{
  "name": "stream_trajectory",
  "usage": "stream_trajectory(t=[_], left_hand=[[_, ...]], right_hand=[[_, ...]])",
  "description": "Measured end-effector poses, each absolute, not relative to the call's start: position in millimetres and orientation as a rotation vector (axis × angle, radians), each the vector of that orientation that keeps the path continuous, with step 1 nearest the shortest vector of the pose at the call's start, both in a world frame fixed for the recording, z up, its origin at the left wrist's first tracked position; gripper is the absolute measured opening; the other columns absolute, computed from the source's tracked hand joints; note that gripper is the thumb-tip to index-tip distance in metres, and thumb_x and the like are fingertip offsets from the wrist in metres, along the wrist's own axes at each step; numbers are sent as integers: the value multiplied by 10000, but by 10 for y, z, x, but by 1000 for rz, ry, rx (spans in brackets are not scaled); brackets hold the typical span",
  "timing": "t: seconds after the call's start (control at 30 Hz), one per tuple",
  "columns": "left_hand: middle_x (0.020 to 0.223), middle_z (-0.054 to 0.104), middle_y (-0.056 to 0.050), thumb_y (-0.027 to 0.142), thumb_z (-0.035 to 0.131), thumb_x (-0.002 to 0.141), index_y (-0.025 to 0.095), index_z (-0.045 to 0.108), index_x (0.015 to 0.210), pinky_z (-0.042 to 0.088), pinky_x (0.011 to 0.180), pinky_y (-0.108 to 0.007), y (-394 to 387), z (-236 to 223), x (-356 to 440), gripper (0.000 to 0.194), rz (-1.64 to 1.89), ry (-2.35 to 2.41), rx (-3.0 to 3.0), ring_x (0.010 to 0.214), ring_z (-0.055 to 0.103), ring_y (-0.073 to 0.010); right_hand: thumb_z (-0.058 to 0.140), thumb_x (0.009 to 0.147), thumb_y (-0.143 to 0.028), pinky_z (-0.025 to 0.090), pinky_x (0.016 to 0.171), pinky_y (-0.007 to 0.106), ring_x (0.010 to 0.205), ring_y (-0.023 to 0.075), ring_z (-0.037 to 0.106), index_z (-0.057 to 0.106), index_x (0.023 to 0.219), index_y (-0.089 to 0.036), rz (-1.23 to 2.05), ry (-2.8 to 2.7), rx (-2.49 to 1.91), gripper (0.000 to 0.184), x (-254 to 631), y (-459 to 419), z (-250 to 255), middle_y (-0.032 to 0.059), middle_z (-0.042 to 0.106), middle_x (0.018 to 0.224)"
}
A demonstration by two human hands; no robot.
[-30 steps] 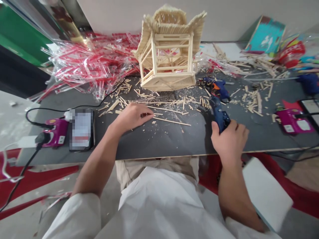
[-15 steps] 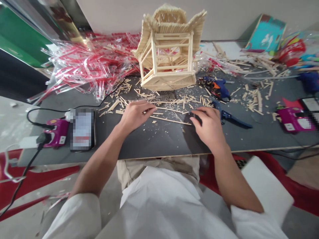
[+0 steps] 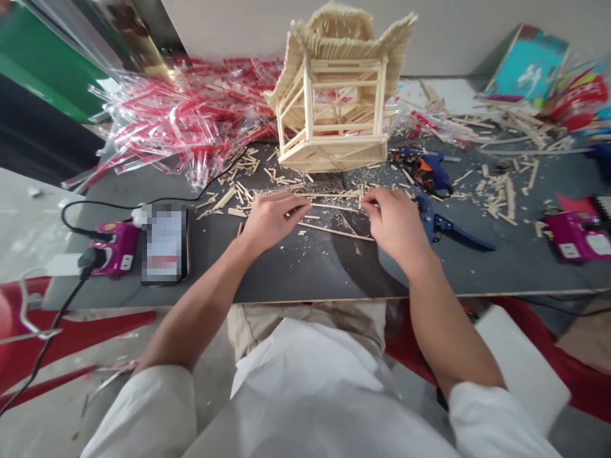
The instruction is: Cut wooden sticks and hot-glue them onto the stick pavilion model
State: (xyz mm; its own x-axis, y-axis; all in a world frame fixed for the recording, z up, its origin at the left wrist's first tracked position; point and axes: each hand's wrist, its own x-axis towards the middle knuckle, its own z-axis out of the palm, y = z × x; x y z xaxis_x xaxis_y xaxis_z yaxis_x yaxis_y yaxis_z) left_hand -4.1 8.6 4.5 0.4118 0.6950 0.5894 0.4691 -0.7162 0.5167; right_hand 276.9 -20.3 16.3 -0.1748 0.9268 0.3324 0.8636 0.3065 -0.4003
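My left hand (image 3: 270, 219) rests on the dark board (image 3: 305, 267), fingers pinched on the left end of a thin wooden stick (image 3: 331, 205). My right hand (image 3: 394, 221) pinches the same stick at its right end. Another long stick (image 3: 337, 231) lies just in front of both hands. A wooden stick pavilion model (image 3: 334, 102) stands upright behind the hands. Blue cutters (image 3: 451, 227) lie on the board right of my right hand.
A heap of red and clear wrappers (image 3: 181, 121) lies at the back left. A phone (image 3: 165, 242) and a purple power strip (image 3: 112, 248) sit at the left. A blue glue gun (image 3: 427, 166), stick offcuts (image 3: 501, 184) and another purple power strip (image 3: 575, 235) lie to the right.
My right hand let go of the blue cutters, left them on the board and moved left to the stick. My left hand stayed on the stick's left end.
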Motion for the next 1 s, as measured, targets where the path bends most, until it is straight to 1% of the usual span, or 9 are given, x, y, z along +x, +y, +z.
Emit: stream_trajectory(t=[0.07, 0.13, 0.2, 0.3, 0.47, 0.6, 0.7, 0.8, 1.0], left_hand=[[907, 818, -35, 270, 695, 1022, 194, 838, 1010, 556, 699, -254, 78, 51, -25, 163, 1241, 1055, 2342, 699, 703, -121], [888, 818, -29, 292, 719, 1006, 201, 846, 1006, 541, 669, -249, 70, 60, -13, 156, 1264, 1117, 2263, 667, 681, -116], [900, 822, -32, 317, 732, 993, 211, 853, 995, 541, 667, -254, 67, 72, -9, 161, 1257, 1165, 2185, 693, 694, -128], [887, 818, -33, 336, 728, 984, 218, 858, 985, 544, 664, -259, 73, 92, -14, 176, 1214, 1203, 2099, 702, 697, -138], [891, 825, -39, 369, 708, 981, 212, 856, 965, 540, 660, -268, 83, 109, -2, 216, 1118, 1202, 2110, 705, 698, -147], [907, 827, -49, 386, 706, 980, 198, 853, 962, 535, 624, -253, 74, 108, 16, 239, 1063, 1178, 2055, 685, 699, -139], [831, 807, -37, 412, 720, 972, 197, 850, 993, 522, 572, -239, 64, 99, 24, 252, 1055, 1182, 1973, 619, 677, -127], [774, 788, -23, 428, 719, 977, 194, 840, 1027, 531, 560, -236, 57, 74, 30, 269, 1045, 1177, 1890, 559, 668, -117], [770, 779, -35, 428, 739, 960, 177, 816, 988, 559, 592, -248, 60, 17, 36, 264, 1063, 1197, 1904, 628, 695, -135]], right_hand=[[611, 978, -139, 512, 850, 385, 874, 242, 676, 684, 964, -199, 348, -2074, -1434, 95, 2613, -152, 331, 82, 757, 956], [645, 976, -174, 511, 839, 362, 861, 215, 678, 688, 946, -210, 524, -2090, -1309, 63, 2438, -91, 423, 60, 754, 956], [674, 972, -212, 518, 808, 347, 834, 197, 672, 686, 943, -219, 697, -2052, -1203, 32, 2286, -33, 415, 43, 751, 949], [700, 984, -294, 531, 800, 355, 823, 191, 673, 684, 966, -235, 857, -1929, -1152, 64, 2159, 19, 280, 31, 750, 934], [725, 976, -370, 563, 833, 391, 880, 210, 695, 707, 1052, -250, 965, -1704, -1144, 143, 2152, 5, 87, 39, 755, 979], [731, 973, -402, 574, 832, 403, 898, 216, 708, 746, 1046, -251, 1029, -1617, -1113, 169, 2151, -12, 44, 47, 768, 1013], [748, 965, -440, 578, 791, 397, 825, 207, 712, 762, 1013, -248, 1070, -1534, -1102, 199, 2127, -19, 28, 34, 763, 919], [801, 923, -467, 586, 763, 382, 755, 188, 704, 758, 987, -238, 1128, -1439, -1074, 242, 2102, -16, 7, 11, 746, 821], [864, 838, -565, 623, 785, 379, 765, 179, 716, 721, 946, -232, 1234, -1332, -1072, 378, 2069, -9, -25, 11, 752, 828]])
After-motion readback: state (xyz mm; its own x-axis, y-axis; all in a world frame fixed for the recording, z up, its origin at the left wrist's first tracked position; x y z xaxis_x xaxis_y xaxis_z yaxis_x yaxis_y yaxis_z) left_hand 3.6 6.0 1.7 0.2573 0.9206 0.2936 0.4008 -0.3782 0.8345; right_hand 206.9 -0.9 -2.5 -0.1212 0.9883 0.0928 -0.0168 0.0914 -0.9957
